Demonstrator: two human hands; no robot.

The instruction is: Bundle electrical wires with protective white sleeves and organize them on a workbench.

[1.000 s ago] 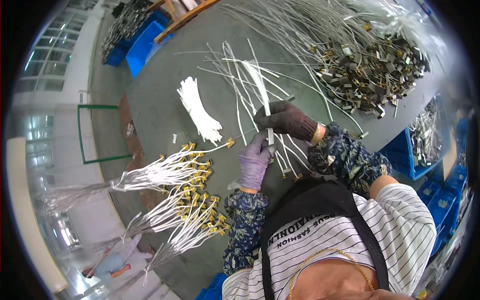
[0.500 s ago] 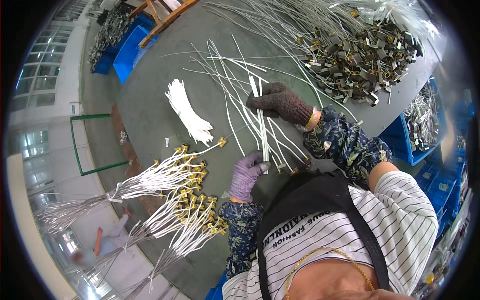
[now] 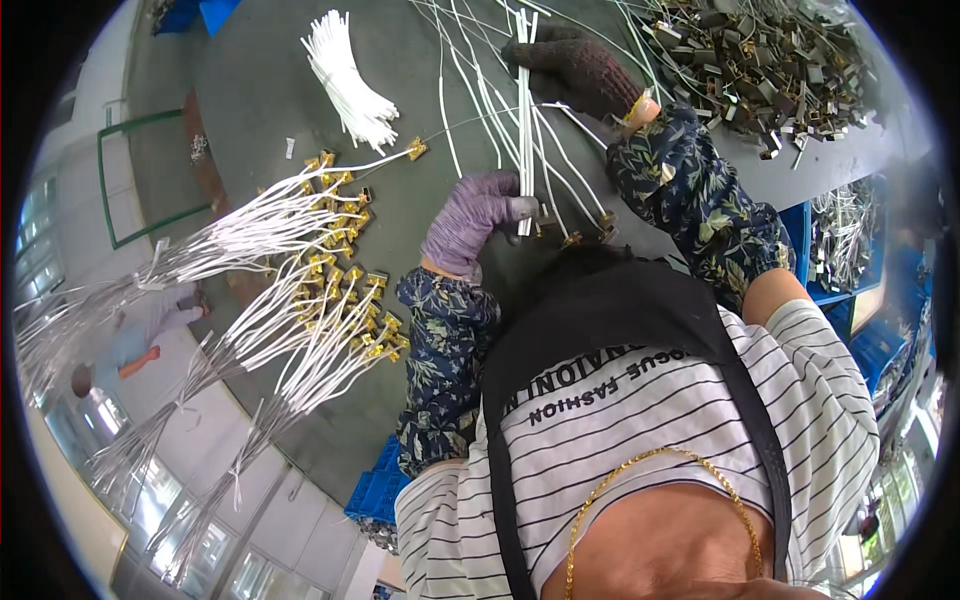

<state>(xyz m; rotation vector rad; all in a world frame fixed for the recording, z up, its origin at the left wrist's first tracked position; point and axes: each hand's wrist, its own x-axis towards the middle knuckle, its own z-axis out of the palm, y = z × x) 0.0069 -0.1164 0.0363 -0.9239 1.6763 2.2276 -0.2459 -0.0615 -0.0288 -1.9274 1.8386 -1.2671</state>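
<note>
A few thin white tubes [image 3: 525, 130] stretch between my gloved hands, roughly upright in the picture. My left hand [image 3: 475, 220], in a purple knitted glove, pinches their near end between thumb and fingers. Their far part lies in the closed fingers of my right hand [image 3: 580, 68], in a dark brown glove. Beneath them, loose wires with white sleeves [image 3: 487, 95] lie on the grey table [image 3: 420, 55], with small metal connectors at their near ends. Left of my hands rests a bunch of short white tubes [image 3: 347, 85].
Tied bundles of sleeved wires [image 3: 230, 235] with brass-coloured connectors [image 3: 335, 260] lie at the left table edge. A heap of metal-ended wires [image 3: 760, 80] covers the far right. Blue bins [image 3: 845, 250] stand beyond the right edge. Another person [image 3: 130, 345] is at the far left.
The view has tilted, so the table and hands appear higher in the picture. Both hands keep their hold on the white tubes.
</note>
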